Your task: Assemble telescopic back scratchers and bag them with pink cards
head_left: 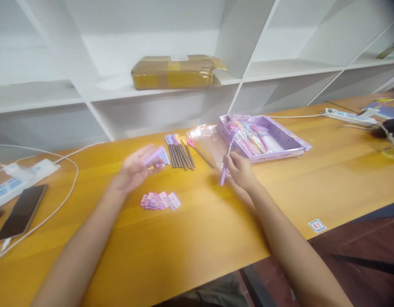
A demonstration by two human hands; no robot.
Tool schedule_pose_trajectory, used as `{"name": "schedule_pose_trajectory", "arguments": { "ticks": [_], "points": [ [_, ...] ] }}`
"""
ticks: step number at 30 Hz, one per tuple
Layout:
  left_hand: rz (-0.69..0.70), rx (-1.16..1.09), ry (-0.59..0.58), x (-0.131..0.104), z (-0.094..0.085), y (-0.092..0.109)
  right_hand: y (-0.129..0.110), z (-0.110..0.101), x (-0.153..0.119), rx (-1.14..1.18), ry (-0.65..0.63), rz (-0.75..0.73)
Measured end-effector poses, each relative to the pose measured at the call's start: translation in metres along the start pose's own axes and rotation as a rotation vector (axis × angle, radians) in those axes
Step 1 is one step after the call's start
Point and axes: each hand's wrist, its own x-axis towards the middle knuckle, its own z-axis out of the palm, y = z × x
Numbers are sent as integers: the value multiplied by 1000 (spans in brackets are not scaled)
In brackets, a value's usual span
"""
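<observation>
My left hand (135,168) is blurred above the table, its fingers round a light purple piece (154,156); blue pieces show beside its fingertips. In my right hand (240,168) is a purple stick (223,172) with a metal shaft, held upright near the box. Between the hands lies a row of dark-handled sticks (177,154) with coloured tops, and one pink-topped stick (201,153) lies apart at a slant. Small printed cards (158,201) are in a loose pile nearer me. A purple box (280,132) holds several wrapped sticks (252,138).
Clear plastic wrapping (206,136) lies left of the box. A phone (22,212), cables and a power strip (24,181) are at the left. Another power strip (350,116) is at the right. A taped carton (174,73) rests on the shelf behind.
</observation>
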Motion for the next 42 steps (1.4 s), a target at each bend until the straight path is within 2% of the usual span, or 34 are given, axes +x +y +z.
{"name": "schedule_pose_trajectory", "arguments": {
  "ticks": [2,5,8,10,13,15,19,22,29,32,38,40,42],
  "points": [
    [-151,-186,19,-28,19,-14,-6,3,-3,113,-4,-2],
    [-388,-267,100,-76,39,-35,-22,13,-10,288,-43,14],
    [-443,-302,34,-114,44,-42,-47,27,-18,487,-153,59],
    [-454,-324,-12,-127,41,-40,-67,39,-24,624,-262,105],
    [-475,-340,4,-133,30,-38,-91,61,-36,800,-420,175],
    [-450,-300,16,-135,21,-43,-99,77,-45,922,-495,223],
    [-288,-72,26,-146,8,-61,-95,101,-68,1166,-609,330],
    [-178,8,91,-156,4,-68,-88,103,-79,1224,-673,379],
    [-194,210,77,-158,3,-62,-91,81,-71,1454,-571,335],
    [-211,265,87,-156,5,-60,-90,78,-71,1440,-573,300],
    [-220,352,88,-156,8,-58,-88,87,-77,1347,-634,289],
    [-223,374,101,-156,8,-59,-87,87,-74,1326,-599,266],
    [-207,363,157,-155,6,-60,-86,85,-68,1270,-509,225]
  ]
}}
